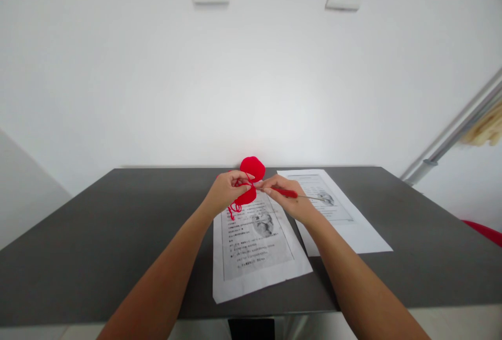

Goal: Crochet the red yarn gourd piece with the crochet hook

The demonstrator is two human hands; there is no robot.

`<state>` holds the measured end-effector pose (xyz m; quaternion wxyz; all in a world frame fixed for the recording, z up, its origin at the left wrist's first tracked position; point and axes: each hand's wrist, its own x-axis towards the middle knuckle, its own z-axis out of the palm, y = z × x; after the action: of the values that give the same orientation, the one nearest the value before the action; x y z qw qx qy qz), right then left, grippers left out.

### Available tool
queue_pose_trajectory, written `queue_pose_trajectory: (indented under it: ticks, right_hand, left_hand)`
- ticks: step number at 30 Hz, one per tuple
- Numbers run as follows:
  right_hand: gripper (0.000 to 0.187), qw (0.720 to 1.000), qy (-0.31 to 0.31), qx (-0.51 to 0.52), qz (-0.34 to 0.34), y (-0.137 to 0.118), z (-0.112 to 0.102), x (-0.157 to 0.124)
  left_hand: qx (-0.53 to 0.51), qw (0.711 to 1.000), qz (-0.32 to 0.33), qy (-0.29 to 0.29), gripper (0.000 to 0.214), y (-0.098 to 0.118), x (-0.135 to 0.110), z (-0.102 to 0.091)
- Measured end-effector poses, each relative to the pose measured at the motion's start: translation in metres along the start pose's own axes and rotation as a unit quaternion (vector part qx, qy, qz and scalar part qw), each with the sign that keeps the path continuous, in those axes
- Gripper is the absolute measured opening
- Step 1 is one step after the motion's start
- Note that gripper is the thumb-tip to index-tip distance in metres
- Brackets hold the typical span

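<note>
My left hand (231, 185) pinches a red crochet piece (247, 196) near the middle of the table. Loose red yarn (234, 207) dangles below those fingers. In my right hand (280, 191) is a crochet hook (287, 192) with a red handle and a thin metal shaft. Its working tip meets the crochet piece between both hands, and the other metal end points right. A round red ball of yarn (253, 168) sits just behind the hands, close to the wall. Fingers hide the exact point where hook and yarn meet.
Under my hands lies a printed sheet (259, 256) with a picture; another printed sheet (345, 225) is to its right. Both rest on a dark table (117, 240) against a white wall (251, 78). A grey pipe (451, 138) slants along the right.
</note>
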<state>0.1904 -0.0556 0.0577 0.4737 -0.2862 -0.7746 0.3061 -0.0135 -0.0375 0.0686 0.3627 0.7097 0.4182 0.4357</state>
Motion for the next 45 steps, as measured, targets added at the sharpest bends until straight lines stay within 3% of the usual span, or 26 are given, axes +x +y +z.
queue_pose_trajectory:
  ticks: [5,11,17,23,28,34,40,45]
  right_hand:
    - [0.010,0.998,0.005,-0.053,-0.024,-0.001,0.006,0.000]
    - [0.007,0.983,0.018,-0.126,-0.128,-0.001,0.011,0.002]
    - [0.008,0.967,0.043,-0.170,-0.183,0.003,0.015,0.002]
    - [0.014,0.959,0.031,-0.187,-0.212,0.014,0.013,0.002]
    - [0.018,0.962,0.044,-0.193,-0.189,0.021,0.019,0.001]
    - [0.016,0.964,0.078,-0.213,-0.138,0.021,0.028,0.000]
    - [0.013,0.954,0.074,-0.247,-0.151,0.011,0.028,-0.001]
    - [0.011,0.961,0.082,-0.216,-0.152,0.007,0.027,0.000]
  left_hand:
    - [0.096,0.992,0.065,0.045,0.020,0.004,-0.002,0.001]
    - [0.080,0.993,0.066,0.046,0.019,0.010,-0.003,0.004]
    - [-0.109,0.993,-0.034,0.033,0.034,0.009,0.000,0.004]
    - [-0.335,0.934,-0.127,-0.001,0.034,0.008,0.000,0.015]
    - [-0.401,0.903,-0.153,-0.005,0.032,0.006,-0.001,0.025]
    - [-0.349,0.927,-0.132,0.037,0.034,0.003,-0.001,0.029]
    - [-0.133,0.985,-0.078,0.081,0.035,-0.005,0.003,0.022]
    - [0.022,0.995,-0.043,0.090,0.031,-0.007,0.004,0.013]
